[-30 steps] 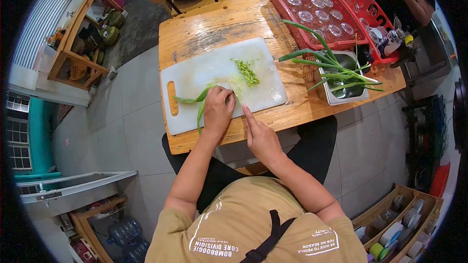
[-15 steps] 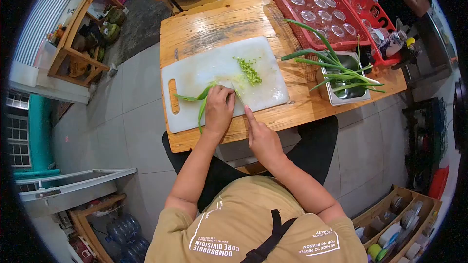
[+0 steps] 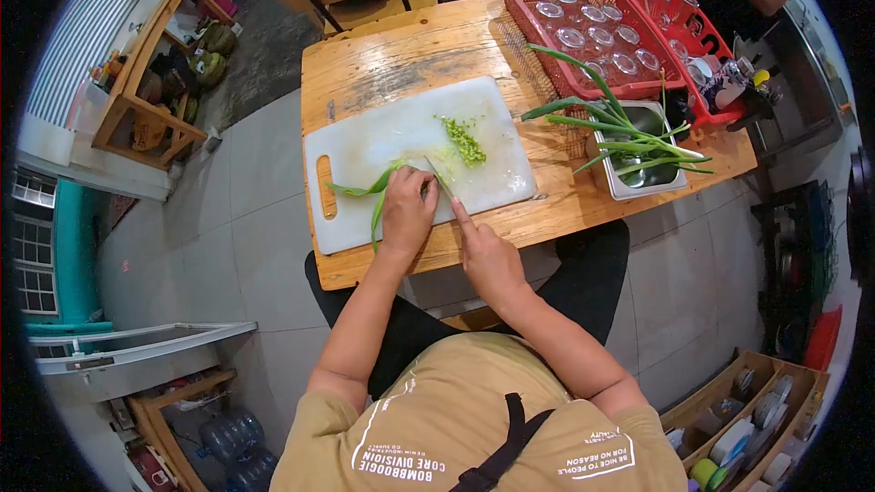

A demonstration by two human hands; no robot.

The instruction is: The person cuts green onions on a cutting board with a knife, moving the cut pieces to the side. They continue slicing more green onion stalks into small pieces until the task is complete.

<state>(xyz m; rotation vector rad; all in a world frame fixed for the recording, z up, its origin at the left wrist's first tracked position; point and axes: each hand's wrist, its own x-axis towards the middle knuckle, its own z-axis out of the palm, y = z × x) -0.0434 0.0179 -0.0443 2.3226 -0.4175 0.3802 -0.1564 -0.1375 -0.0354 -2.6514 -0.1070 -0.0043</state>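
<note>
Head view, left hand (image 3: 407, 210) with fingers curled down, pinning green onion stalks (image 3: 369, 193) to white cutting board (image 3: 383, 132), right hand (image 3: 488, 260) closed round knife (image 3: 439, 180), forefinger along its spine, blade just beside left fingertips, chopped pile (image 3: 465, 139) beyond, steel tray (image 3: 602, 164) of uncut onions at right, on wooden table (image 3: 401, 55).

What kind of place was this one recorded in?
Likely a small eatery's prep area: red baskets full of drinking glasses, a steel pan of whole spring onions, and a cutting board where the left hand pins a green stalk and the right hand holds a knife.
</note>
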